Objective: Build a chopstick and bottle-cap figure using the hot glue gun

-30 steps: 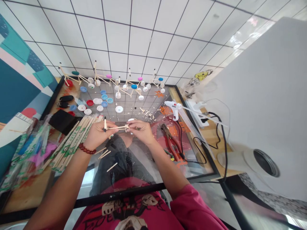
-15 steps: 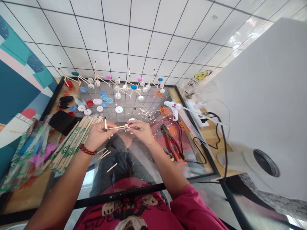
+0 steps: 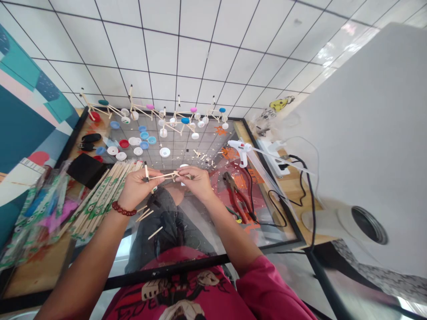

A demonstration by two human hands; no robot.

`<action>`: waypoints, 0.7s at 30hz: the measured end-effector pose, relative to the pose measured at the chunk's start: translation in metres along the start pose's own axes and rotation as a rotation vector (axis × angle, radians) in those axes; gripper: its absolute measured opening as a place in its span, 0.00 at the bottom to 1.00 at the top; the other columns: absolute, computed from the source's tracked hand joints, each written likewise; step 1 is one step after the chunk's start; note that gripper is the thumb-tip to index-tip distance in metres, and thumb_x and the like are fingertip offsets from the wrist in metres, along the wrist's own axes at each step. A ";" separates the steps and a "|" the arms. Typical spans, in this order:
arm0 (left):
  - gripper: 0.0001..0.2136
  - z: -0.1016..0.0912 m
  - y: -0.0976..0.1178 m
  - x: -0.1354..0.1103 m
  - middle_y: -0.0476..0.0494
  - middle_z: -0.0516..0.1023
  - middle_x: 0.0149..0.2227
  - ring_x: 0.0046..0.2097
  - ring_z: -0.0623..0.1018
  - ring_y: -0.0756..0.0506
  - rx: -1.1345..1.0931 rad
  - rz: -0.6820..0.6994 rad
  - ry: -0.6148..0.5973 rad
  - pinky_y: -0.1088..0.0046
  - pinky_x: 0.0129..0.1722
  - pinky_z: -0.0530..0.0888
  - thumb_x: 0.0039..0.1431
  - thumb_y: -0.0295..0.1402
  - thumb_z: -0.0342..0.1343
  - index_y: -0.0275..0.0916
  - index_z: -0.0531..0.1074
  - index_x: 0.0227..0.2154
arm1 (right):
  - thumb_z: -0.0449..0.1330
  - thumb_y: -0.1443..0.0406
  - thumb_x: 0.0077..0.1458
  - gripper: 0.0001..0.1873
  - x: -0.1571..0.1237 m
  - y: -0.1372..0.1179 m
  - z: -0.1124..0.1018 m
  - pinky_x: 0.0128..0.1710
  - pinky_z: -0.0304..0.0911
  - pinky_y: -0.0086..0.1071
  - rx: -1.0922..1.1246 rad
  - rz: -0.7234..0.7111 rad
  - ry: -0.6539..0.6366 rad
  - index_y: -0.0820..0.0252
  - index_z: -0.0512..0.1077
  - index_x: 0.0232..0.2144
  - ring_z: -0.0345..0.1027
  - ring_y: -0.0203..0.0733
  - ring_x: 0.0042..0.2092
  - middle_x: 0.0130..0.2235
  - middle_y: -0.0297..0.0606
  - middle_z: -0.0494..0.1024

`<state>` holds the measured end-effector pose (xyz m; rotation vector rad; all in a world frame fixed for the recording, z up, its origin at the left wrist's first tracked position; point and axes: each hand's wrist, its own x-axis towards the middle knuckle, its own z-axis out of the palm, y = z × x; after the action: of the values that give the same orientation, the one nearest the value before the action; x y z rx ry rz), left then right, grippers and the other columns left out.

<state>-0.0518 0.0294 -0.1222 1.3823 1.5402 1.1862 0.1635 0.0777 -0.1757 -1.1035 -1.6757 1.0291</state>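
Observation:
Between both hands, above the glass tabletop, is a small frame of glued wooden sticks (image 3: 169, 176) with a black-tipped crosspiece at its left end. My left hand (image 3: 136, 181), with a bead bracelet at the wrist, pinches the frame near that crosspiece. At the other end, the fingers of my right hand (image 3: 196, 180) are closed on the stick joint and partly hide it. A white bottle cap (image 3: 183, 166) shows just behind my right fingers. Cut stick pieces (image 3: 145, 215) lie on the glass below my left hand.
Several finished stick models with cap wheels (image 3: 185, 121) stand along the back edge. Loose bottle caps (image 3: 144, 135) lie at the left. Wrapped chopsticks (image 3: 96, 200) fill the left side. On the right are a glue gun (image 3: 243, 151), red-handled pliers (image 3: 237, 198) and a power strip (image 3: 274, 155).
Almost nothing differs. Both hands keep their hold on the stick frame, and the view has shifted very slightly.

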 end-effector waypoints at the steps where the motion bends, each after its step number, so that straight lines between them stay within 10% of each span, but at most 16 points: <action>1: 0.09 0.000 0.000 0.000 0.39 0.89 0.37 0.42 0.87 0.33 -0.002 -0.005 0.001 0.46 0.50 0.84 0.47 0.42 0.70 0.41 0.85 0.27 | 0.77 0.59 0.51 0.09 0.000 0.001 0.001 0.51 0.80 0.41 -0.003 0.018 0.015 0.48 0.86 0.36 0.84 0.47 0.44 0.41 0.35 0.89; 5: 0.09 0.001 -0.003 0.001 0.40 0.89 0.36 0.41 0.87 0.33 -0.014 -0.030 0.005 0.48 0.48 0.84 0.47 0.42 0.70 0.42 0.85 0.27 | 0.77 0.61 0.50 0.26 0.000 0.002 0.001 0.50 0.79 0.38 -0.010 0.042 0.043 0.48 0.83 0.52 0.83 0.45 0.43 0.44 0.34 0.89; 21: 0.10 0.005 -0.017 0.003 0.41 0.89 0.35 0.38 0.85 0.38 -0.079 -0.065 0.010 0.60 0.39 0.84 0.46 0.41 0.73 0.41 0.86 0.29 | 0.75 0.68 0.51 0.15 0.003 0.005 0.001 0.45 0.75 0.34 0.035 0.068 0.038 0.50 0.87 0.42 0.80 0.42 0.40 0.38 0.32 0.86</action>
<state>-0.0528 0.0335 -0.1395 1.2674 1.5177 1.2031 0.1628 0.0814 -0.1806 -1.1572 -1.5943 1.0703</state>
